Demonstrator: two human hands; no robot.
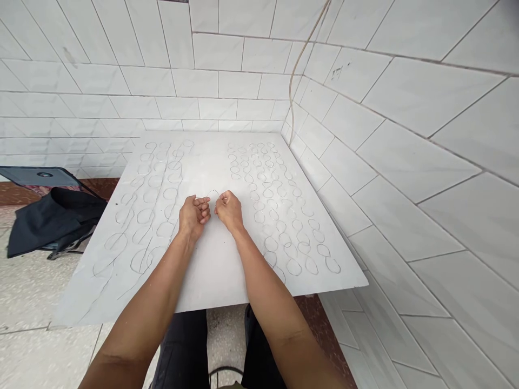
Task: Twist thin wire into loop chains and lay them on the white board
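My left hand (194,217) and my right hand (229,209) face each other near the middle of a white board (211,259). Between their fingertips a short, thin dark wire (213,190) arches upward. The right hand's fingers are closed in a pinch on one end. On the other side, the left thumb and index finger come together at the opposite end, with the remaining fingers curled. Several thin wire loops joined in figure-eight shapes lie to the right, and several loops with long straight tails lie to the left.
White wall tiles (227,84) stand behind the board and along its right side. A beige cable (291,89) hangs down in the corner. At left, a black cloth (52,216) drapes over a folding chair. The person's legs are under the board's front edge.
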